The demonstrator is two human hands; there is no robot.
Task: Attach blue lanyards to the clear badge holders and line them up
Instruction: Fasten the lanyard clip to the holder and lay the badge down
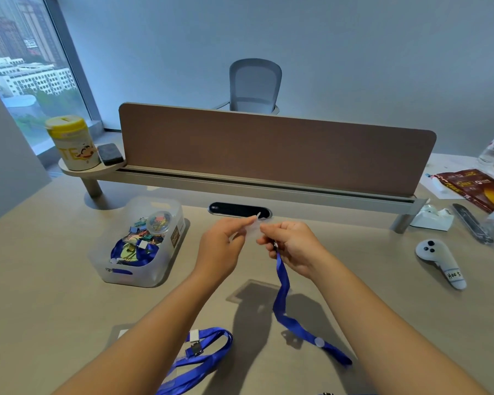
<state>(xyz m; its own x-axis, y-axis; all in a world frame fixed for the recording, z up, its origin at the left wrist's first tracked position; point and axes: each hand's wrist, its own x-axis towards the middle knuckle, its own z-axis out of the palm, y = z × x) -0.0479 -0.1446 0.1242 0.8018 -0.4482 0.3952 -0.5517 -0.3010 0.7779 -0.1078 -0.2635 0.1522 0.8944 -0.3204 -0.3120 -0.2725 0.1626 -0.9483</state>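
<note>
Blue lanyard (283,292) hangs from a person's right hand (293,248) above a pale desk (54,280), its strap trailing down to the surface, where a small white slider bead (319,342) sits near the far end. The right hand is closed around the lanyard's metal clip (275,246), fingers curled tight, while the left hand (221,246) pinches a clear badge holder (251,230) between thumb and fingertips, the other fingers loosely bent; the two hands meet at the holder, raised off the desk. Whether the clip is through the holder's slot cannot be made out. Near the front edge, under the left forearm, a second blue lanyard (208,357) lies looped on the desk with its clip on a badge holder that is mostly hidden. To the left stands a translucent bin (166,252) with more blue strap and coloured binder clips (143,229). A white handheld controller (439,262) lies well apart to the right, and a brown divider panel (268,149) runs across the back of the desk.
</note>
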